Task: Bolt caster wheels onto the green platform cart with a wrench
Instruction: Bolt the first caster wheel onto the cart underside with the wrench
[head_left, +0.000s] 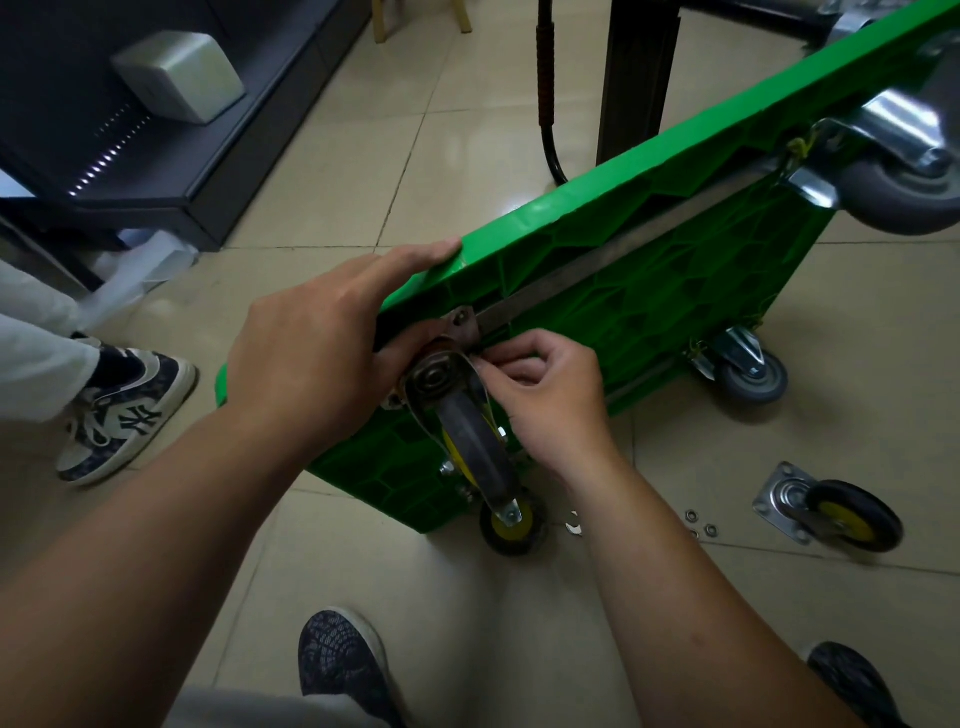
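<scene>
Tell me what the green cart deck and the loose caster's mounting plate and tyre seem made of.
The green cart deck: moulded plastic, semi-gloss, going by the uniform colour and ribbed underside. The loose caster's mounting plate: plated steel, probably, from its silvery sheen. Its tyre: matt black, likely rubber, on a yellow hub that looks plastic.

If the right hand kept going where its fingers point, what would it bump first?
Probably the caster wheel on the green cart; the right hand pinches a small part beside its swivel top. The left hand lies just beyond, but depth is unclear.
</scene>
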